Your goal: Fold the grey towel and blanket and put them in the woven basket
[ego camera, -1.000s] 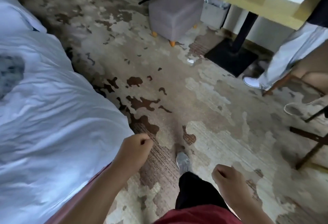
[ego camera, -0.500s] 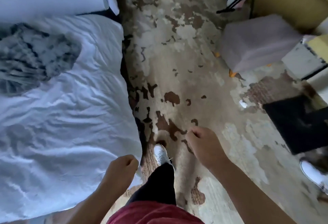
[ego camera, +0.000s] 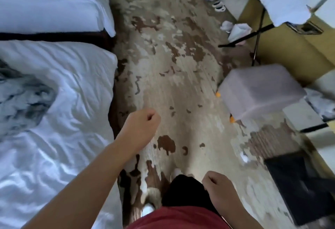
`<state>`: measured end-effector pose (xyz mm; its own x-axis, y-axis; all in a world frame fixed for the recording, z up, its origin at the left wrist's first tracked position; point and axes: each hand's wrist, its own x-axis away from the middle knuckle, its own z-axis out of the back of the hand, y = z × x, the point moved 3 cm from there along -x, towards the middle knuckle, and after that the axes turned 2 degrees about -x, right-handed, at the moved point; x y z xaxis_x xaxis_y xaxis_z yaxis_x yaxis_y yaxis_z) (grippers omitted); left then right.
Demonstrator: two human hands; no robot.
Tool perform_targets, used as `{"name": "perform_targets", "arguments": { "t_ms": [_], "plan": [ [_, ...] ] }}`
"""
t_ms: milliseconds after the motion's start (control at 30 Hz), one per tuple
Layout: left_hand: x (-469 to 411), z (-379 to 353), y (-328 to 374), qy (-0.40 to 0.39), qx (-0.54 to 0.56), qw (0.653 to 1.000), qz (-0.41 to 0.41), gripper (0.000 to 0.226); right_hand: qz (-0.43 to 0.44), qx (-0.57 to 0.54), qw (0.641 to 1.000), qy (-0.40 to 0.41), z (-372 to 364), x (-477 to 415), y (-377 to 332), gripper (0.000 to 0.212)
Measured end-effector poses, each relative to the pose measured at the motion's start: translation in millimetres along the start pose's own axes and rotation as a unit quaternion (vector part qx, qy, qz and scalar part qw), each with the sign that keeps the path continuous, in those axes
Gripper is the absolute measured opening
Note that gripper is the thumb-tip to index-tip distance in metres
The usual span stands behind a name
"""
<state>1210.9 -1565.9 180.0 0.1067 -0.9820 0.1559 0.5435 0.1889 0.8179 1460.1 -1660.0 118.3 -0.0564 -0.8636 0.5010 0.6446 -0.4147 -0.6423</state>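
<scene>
Left hand (ego camera: 139, 129) and right hand (ego camera: 218, 190) are curled, empty. Open them; grab the crumpled grey fuzzy cloth (ego camera: 23, 100) left of the left hand.

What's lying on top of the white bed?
A crumpled grey fabric lies on the white bedding, partly cut off by the frame edge. Whatever lies beneath it is covered.

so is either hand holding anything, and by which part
Nothing is held: the left hand and the right hand are both curled and empty.
</scene>
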Motion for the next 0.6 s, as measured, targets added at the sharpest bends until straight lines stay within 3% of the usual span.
{"name": "perform_targets", "arguments": {
  "t_ms": [100,233,300,400,533,600],
  "plan": [
    [-43,26,-30,0.027,0.032,0.997,0.057,0.03,0.043,0.031,0.997,-0.063,-20,-75,-64,0.03],
    [-65,71,-129,0.1,0.036,0.962,0.25,0.038,0.131,0.091,0.969,-0.187,-80,-184,-173,0.038],
    [-56,99,-174,0.154,0.024,0.92,0.36,0.034,0.189,0.116,0.936,-0.275,-124,-232,-246,0.037],
    [-20,131,-203,0.233,-0.007,0.828,0.51,0.032,0.305,0.185,0.868,-0.344,-195,-265,-372,0.034],
    [-9,145,-200,0.304,0.008,0.756,0.58,0.035,0.456,0.214,0.776,-0.38,-288,-264,-524,0.028],
    [-10,136,-197,0.334,0.06,0.714,0.613,0.037,0.471,0.215,0.756,-0.4,-332,-255,-569,0.031]
  ]
}}
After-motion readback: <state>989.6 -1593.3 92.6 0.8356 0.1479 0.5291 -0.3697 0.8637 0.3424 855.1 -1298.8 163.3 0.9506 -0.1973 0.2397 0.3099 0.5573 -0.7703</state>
